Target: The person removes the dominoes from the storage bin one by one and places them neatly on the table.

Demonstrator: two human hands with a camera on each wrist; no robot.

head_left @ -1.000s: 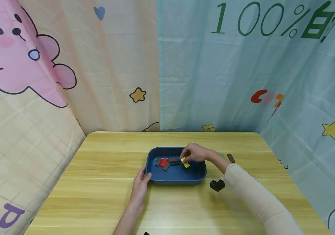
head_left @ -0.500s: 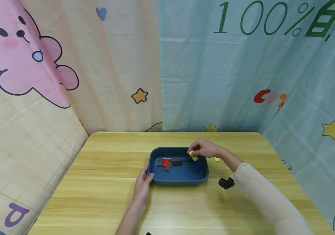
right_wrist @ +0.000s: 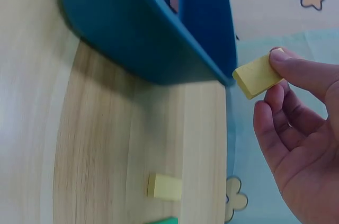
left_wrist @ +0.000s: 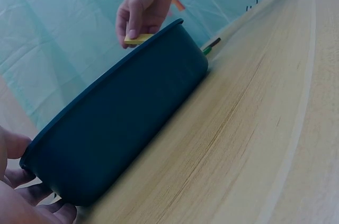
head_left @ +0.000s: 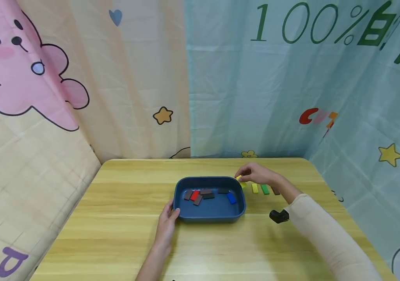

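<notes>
A dark blue rectangular basin (head_left: 209,218) stands on the table. At its left end my left hand (head_left: 166,227) grips it, thumb at the rim and fingers against the outer wall. My right hand (head_left: 257,173) pinches a yellow domino-like block (right_wrist: 258,75) between thumb and fingers, up at the basin's back right corner. Inside the basin lie a blue block (head_left: 231,198), a red block (head_left: 194,195) and several dark brown or black blocks (head_left: 208,196).
Right of the basin, a yellow block (head_left: 255,188), a green block (head_left: 265,189) and a brown block (head_left: 275,191) lie in a row on the wooden table (head_left: 115,218). A black device (head_left: 279,216) sits at the right sleeve. Printed curtains (head_left: 136,78) hang behind the table.
My right hand has lifted the yellow block from inside the basin and carried it right to the back right corner. The blue block now shows fully. My left hand keeps its hold.
</notes>
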